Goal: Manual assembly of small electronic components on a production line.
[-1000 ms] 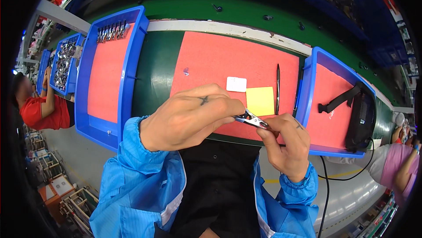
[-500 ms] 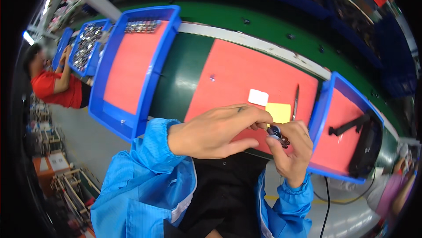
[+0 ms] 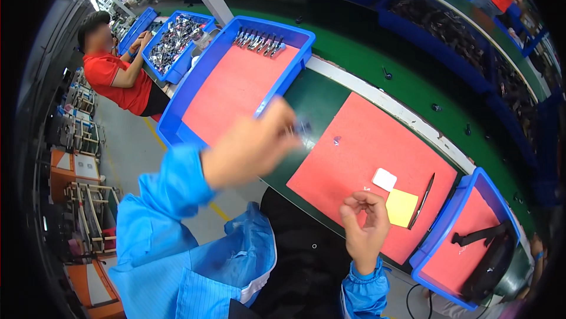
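My left hand (image 3: 256,145) is raised between the left blue tray and the red mat, blurred by motion. A small dark, shiny part (image 3: 303,127) shows at its fingertips, too smeared to name. My right hand (image 3: 365,227) hovers over the near edge of the red mat (image 3: 330,172), fingers curled, thumb apart, nothing visible between them. On the mat lie a white rounded block (image 3: 384,179), a yellow square pad (image 3: 402,207), a dark slim pen-like tool (image 3: 422,201) and a small shiny piece (image 3: 337,140).
The left blue tray (image 3: 236,21) holds a row of several silver-and-black metal parts (image 3: 259,43). A right blue tray (image 3: 421,260) holds a black strapped item (image 3: 492,260). Beyond runs a green belt (image 3: 354,60) with scattered small parts. A person in red (image 3: 118,77) works at far left.
My hands have parted. The left, with the small dark part, has moved left toward the left tray; the right has let go of it. The view has turned leftward.
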Demonstrator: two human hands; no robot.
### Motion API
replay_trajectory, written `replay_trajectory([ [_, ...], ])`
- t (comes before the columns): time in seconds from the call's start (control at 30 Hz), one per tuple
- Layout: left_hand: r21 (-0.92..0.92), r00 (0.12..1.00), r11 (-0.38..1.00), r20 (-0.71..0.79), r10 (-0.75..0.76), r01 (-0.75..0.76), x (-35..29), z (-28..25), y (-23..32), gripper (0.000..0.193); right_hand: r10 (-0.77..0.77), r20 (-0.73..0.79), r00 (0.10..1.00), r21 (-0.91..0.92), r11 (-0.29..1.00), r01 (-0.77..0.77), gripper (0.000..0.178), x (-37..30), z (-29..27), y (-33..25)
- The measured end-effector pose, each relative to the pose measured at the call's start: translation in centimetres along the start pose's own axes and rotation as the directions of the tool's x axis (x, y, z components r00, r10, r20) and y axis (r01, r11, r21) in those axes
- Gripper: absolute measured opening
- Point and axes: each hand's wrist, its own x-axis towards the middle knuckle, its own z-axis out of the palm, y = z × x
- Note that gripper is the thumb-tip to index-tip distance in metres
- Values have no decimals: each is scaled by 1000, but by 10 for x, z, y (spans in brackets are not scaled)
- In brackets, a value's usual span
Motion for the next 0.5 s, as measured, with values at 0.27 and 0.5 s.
replay_trajectory([
  [0.27, 493, 958, 823, -197, -209, 281, 139, -4, -167, 42, 157, -90, 983, 40, 987, -154, 12, -22, -18, 16],
  [0.5, 562, 978, 815, -204, -31, 143, 188, 30, -253, 44, 149, -250, 957, -116, 976, -183, 8, -51, -67, -7],
])
